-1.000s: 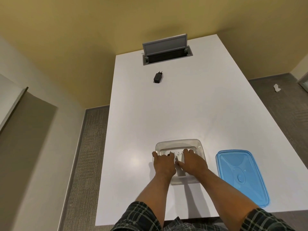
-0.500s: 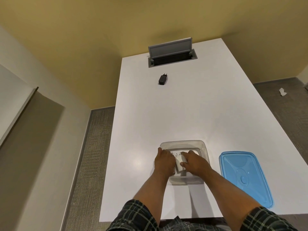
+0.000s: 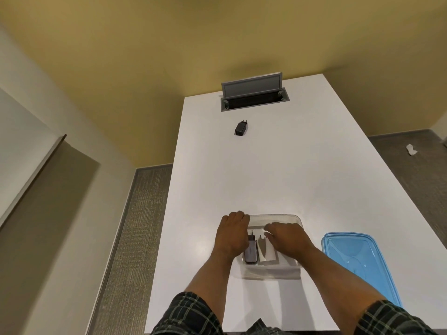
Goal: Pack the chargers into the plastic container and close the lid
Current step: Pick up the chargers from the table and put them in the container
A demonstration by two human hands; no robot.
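Both hands (image 3: 233, 234) (image 3: 289, 239) palm-down over chargers (image 3: 260, 252) in container (image 3: 289, 218)

A small meeting room seen from above a long white tabletop (image 3: 278, 170).

We look down on a yellow-ochre wall (image 3: 169, 56) behind the far end of the tabletop, where a grey cable hatch (image 3: 254, 94) stands with its flap raised. On our left runs a pale wall (image 3: 48, 238) with a lighter panel (image 3: 21, 141) set against it. Grey-brown carpet (image 3: 142, 226) covers the floor on both sides, and a scrap of white paper (image 3: 411, 149) lies on it at right.
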